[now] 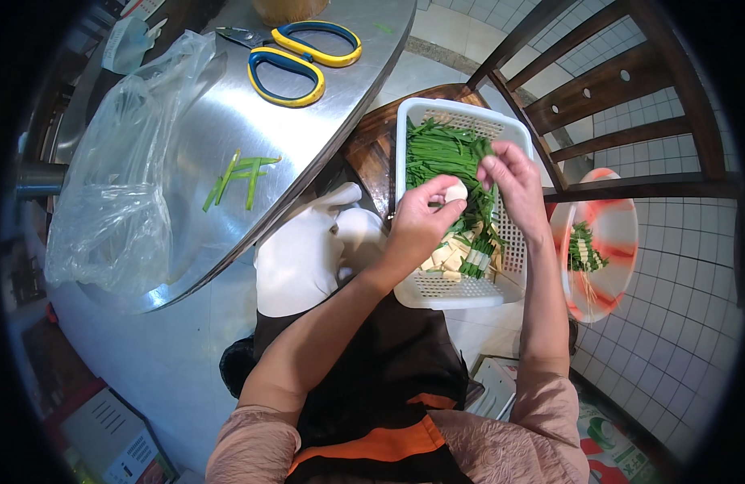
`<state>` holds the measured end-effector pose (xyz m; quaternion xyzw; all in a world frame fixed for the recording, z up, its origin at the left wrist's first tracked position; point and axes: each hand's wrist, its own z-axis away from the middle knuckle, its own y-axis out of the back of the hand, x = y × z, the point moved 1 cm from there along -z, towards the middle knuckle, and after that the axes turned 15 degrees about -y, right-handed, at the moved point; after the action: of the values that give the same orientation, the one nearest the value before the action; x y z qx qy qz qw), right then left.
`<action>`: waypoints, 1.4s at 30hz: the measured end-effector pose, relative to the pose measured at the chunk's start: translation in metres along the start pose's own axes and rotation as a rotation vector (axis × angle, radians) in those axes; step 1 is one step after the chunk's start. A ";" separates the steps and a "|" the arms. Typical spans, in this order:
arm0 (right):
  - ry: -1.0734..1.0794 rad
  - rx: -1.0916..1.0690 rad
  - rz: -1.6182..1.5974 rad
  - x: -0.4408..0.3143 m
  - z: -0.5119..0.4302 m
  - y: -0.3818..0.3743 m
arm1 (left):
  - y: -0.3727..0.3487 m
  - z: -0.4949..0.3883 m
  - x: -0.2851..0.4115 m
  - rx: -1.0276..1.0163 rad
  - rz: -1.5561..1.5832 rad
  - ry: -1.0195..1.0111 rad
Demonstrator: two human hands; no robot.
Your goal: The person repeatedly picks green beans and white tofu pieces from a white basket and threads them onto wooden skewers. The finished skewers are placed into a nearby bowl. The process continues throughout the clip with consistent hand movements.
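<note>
A white plastic basket (463, 296) stands on a wooden chair in front of me and holds long green leaves (442, 151), probably garlic chives. Over its middle, my left hand (430, 212) pinches a pale, rounded flat piece (456, 191) between thumb and fingers. My right hand (511, 178), just to the right, has its fingertips closed on some green leaves. Below the hands, pale flat pieces (448, 257) lie in the near part of the basket, beside a small green bundle (478, 260) wrapped with a pale band.
On the metal table at left lie yellow-and-blue scissors (296, 60), a clear plastic bag (118, 181) and cut green stalks (236, 175). The chair's wooden back (602, 91) rises at right. Beyond it, a red-and-white dish (614, 242) holds small tied green bundles (584, 251).
</note>
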<state>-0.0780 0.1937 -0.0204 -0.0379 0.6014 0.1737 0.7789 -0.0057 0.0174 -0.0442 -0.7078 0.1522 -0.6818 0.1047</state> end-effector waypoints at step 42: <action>-0.305 0.017 -0.803 -0.003 0.079 -0.042 | -0.015 0.014 0.022 -0.397 -0.979 -1.043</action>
<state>0.0080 0.1749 -0.0023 -0.2363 0.4184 -0.1446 0.8650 0.0101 0.0224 -0.0196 -0.9322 -0.1296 -0.1856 -0.2825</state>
